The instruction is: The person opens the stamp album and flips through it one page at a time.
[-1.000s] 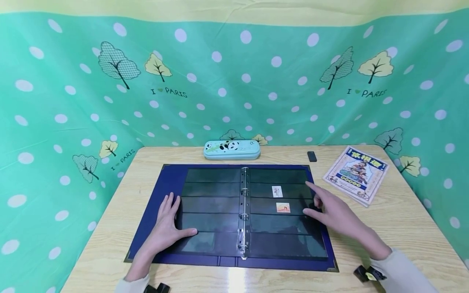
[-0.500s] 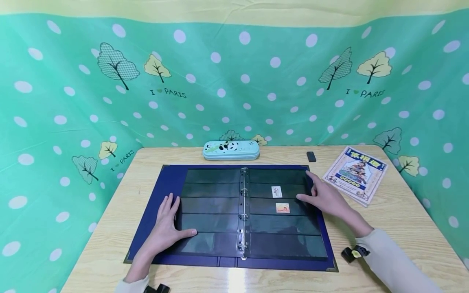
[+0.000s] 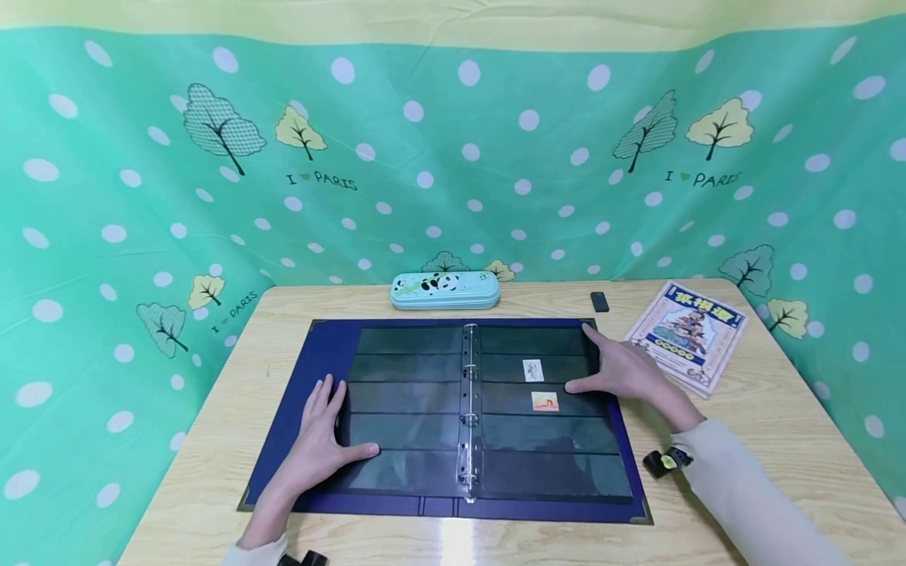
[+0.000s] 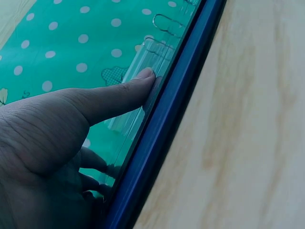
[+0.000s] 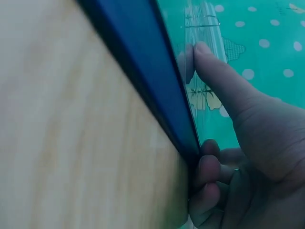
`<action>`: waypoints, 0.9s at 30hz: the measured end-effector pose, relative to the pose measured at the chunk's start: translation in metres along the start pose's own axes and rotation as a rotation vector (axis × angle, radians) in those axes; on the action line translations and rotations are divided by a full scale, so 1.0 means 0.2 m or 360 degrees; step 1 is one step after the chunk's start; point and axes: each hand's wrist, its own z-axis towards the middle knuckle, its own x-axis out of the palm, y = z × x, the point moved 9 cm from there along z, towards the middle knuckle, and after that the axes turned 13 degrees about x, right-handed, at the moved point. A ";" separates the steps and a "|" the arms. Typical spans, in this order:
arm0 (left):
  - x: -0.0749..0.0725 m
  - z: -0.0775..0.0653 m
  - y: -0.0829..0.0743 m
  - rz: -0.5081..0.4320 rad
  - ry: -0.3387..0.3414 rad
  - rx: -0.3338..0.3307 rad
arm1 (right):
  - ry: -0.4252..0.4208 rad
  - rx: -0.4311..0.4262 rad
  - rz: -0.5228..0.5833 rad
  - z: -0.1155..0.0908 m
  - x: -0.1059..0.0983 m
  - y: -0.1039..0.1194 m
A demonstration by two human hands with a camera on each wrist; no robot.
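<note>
A navy ring-binder stamp album [image 3: 289, 409] lies open on the table. Its black stock pages have clear strips. On the right-hand page sit two stamps: a pale stamp [image 3: 533, 370] and, below it, an orange stamp [image 3: 545, 402]. My left hand [image 3: 318, 432] rests spread on the left side, thumb on the page. My right hand [image 3: 623, 368] is at the right edge, index finger reaching the upper right corner and thumb over the page beside the orange stamp. In the right wrist view, the other fingers [image 5: 208, 170] bend beside the cover edge.
Behind the album stands a light-blue panda pencil case [image 3: 444, 291]. A small black object [image 3: 599, 302] lies near the back right. Farther right is a booklet [image 3: 690, 334] with a colourful cover, close to my right hand. A green dotted curtain [image 3: 453, 157] rises behind the wooden table [image 3: 212, 456].
My right hand has moved left and away from me, its index finger now at the album's upper right corner. My left hand has stayed in place.
</note>
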 end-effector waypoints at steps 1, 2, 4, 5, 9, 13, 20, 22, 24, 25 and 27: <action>0.00 0.00 0.00 -0.0001 0.0001 0.0000 | 0.0007 0.0001 -0.0017 0.00 0.00 0.00; 0.00 0.00 0.00 0.0000 0.0002 0.0001 | 0.0014 -0.0001 -0.0036 0.00 0.00 0.01; 0.00 0.00 0.00 -0.0001 0.0001 0.0007 | 0.0021 -0.0003 -0.0078 0.00 0.00 0.01; 0.00 0.00 0.00 0.0000 0.0001 0.0010 | 0.0022 -0.0002 -0.0101 0.00 -0.01 0.02; 0.00 0.00 0.00 0.0010 -0.0002 0.0012 | 0.0006 -0.0032 -0.0180 -0.01 -0.01 0.05; 0.00 0.00 0.01 0.0017 -0.0003 0.0014 | -0.0010 -0.0068 -0.0225 -0.03 -0.02 0.08; 0.00 -0.01 0.00 0.0009 -0.0011 0.0013 | -0.0083 -0.0110 -0.0219 -0.07 -0.03 0.09; 0.00 -0.01 0.00 0.0012 -0.0010 0.0011 | -0.0110 -0.0132 -0.0211 -0.08 -0.03 0.09; 0.00 -0.01 0.01 0.0017 -0.0013 0.0014 | -0.0125 -0.0143 -0.0193 -0.09 -0.03 0.08; 0.00 -0.01 0.01 0.0019 -0.0017 0.0018 | -0.0129 -0.0148 -0.0181 -0.09 -0.03 0.08; 0.00 -0.01 0.01 0.0020 -0.0024 0.0027 | -0.0137 -0.0153 -0.0155 -0.10 -0.02 0.08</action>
